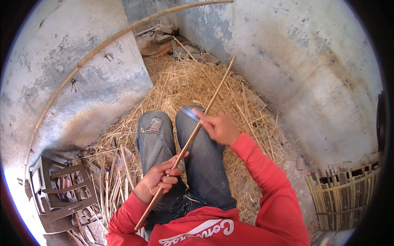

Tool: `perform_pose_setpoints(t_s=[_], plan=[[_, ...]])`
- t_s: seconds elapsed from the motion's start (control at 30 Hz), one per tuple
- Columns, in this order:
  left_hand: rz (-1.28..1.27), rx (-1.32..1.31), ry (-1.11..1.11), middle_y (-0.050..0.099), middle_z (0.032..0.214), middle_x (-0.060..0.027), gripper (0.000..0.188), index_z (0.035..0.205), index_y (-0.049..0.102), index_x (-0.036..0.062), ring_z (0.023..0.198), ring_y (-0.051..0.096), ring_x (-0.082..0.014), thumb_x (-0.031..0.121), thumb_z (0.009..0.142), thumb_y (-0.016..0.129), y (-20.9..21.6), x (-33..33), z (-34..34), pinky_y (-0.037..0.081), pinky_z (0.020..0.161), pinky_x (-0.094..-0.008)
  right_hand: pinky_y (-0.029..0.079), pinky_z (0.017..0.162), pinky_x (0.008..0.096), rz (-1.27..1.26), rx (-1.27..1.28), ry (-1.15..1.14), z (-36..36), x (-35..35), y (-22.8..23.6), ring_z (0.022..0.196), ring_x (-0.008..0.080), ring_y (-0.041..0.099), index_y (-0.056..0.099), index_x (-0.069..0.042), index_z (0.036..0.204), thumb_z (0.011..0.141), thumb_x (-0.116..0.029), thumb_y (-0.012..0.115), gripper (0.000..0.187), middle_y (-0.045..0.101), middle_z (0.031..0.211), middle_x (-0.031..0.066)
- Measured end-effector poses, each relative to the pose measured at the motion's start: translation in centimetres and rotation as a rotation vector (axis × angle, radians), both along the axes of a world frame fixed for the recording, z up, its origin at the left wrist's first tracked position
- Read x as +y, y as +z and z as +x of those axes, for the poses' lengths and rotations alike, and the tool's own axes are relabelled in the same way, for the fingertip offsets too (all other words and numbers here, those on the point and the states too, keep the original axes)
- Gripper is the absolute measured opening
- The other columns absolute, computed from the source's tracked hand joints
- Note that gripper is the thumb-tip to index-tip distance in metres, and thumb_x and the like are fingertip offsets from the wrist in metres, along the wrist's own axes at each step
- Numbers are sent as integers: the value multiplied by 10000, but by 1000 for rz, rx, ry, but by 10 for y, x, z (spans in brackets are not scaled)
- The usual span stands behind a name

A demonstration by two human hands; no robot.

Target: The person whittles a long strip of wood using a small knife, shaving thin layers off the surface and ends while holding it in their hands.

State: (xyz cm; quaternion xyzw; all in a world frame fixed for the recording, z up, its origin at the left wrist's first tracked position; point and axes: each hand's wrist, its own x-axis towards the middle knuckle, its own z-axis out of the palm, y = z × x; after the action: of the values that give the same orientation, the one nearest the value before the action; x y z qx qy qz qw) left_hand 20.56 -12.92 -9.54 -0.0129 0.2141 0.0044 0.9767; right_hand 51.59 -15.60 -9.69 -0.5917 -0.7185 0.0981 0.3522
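Note:
A long, thin bamboo strip (pixel 187 144) slants across my lap, from the lower left up to the far right. My left hand (pixel 163 176) is closed around its lower part, above my left thigh. Over my right knee, my right hand (pixel 219 126) is closed on a knife, its thumb or finger against the strip. The knife's blade (pixel 189 112) shows as a bluish, blurred shape pointing left, touching or just beside the strip. Most of the knife's handle is hidden in the hand.
Straw-like shavings (pixel 180 82) cover the floor ahead. A curved pole (pixel 96 49) arches along the left wall. Loose strips (pixel 120 176) and a brown frame (pixel 67 186) lie left. A slatted bamboo panel (pixel 344 199) stands right. Bricks (pixel 166 35) sit in the far corner.

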Motion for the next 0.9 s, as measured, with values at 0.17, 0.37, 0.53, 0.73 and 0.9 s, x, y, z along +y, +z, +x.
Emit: perform_pose_setpoints(t_s=[0.17,0.37,0.53,0.73,0.9], plan=[[99,11,12,360,758,48,476,1590,382,292,522,260,-25,211,1125,447,-10,-6,-5,184,379,-159,481,614,445,34,-65,117,-65,-41,1,557,361,575,622,-239,1458,1020,-250,604,438,649,660,113],[288,66,2,362,753,38,498,1609,351,265,524,277,-38,260,1124,466,-6,-15,6,213,394,-160,493,636,369,-48,332,76,-73,-61,17,581,313,594,640,-159,1443,1024,-247,629,428,697,831,206],[742,240,46,394,735,24,549,1640,316,251,523,292,-51,311,1119,478,35,-15,15,239,412,-193,413,570,262,108,759,-188,-45,-43,41,605,71,514,728,-22,1092,990,-195,731,202,654,754,-2],[1422,442,370,490,672,25,465,1544,447,94,462,388,-54,299,1126,460,128,48,34,307,400,-201,329,529,222,330,825,-242,-23,12,114,591,9,436,667,-48,932,968,-174,764,163,538,686,-79],[1632,204,797,457,693,51,457,1495,484,32,488,371,-19,306,1129,459,178,108,76,284,404,-184,391,548,216,507,724,-127,-23,66,155,653,13,524,676,-29,1066,951,-165,789,211,615,748,-48]])
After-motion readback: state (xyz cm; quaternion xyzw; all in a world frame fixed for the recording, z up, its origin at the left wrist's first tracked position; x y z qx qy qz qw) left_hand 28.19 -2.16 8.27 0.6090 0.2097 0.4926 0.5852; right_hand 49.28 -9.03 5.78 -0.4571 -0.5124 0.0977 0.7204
